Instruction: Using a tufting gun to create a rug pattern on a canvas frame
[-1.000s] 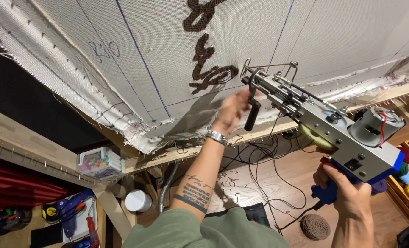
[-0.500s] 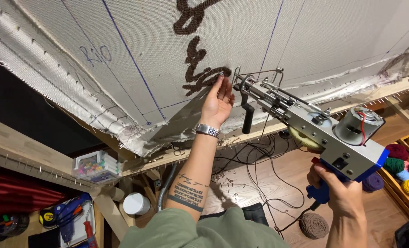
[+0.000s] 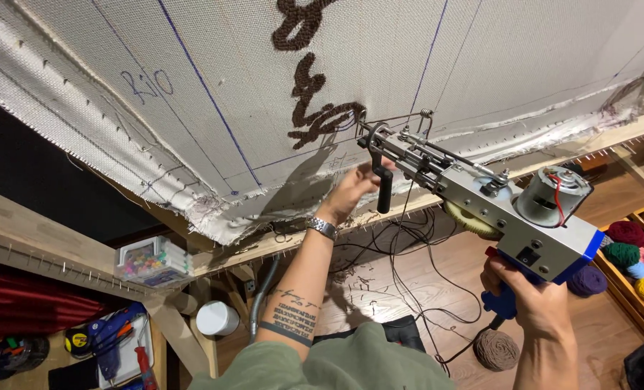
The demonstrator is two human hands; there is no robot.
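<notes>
The left hand (image 3: 351, 191) is raised with the forearm angled up from the lower middle of the view, wrist bent back; its thumb touches the black front handle (image 3: 384, 189) of the tufting gun (image 3: 481, 202), while the fingers lie loose toward the stretched cloth (image 3: 481, 65) rather than clenched round the handle. The right hand (image 3: 531, 296) is lower and to the right, clenched around the blue rear grip (image 3: 501, 302), holding the gun tilted up so its needle end meets the cloth just beside the brown tufted line (image 3: 314, 108).

Compared with half a second ago, the left hand has dropped from the cloth to beside the handle (it was spread flat against the fabric then), and the gun's tip sits at the end of the brown line. A second ago the left hand was nearer the handle, as it is now. The right hand keeps its grasp throughout.
</notes>
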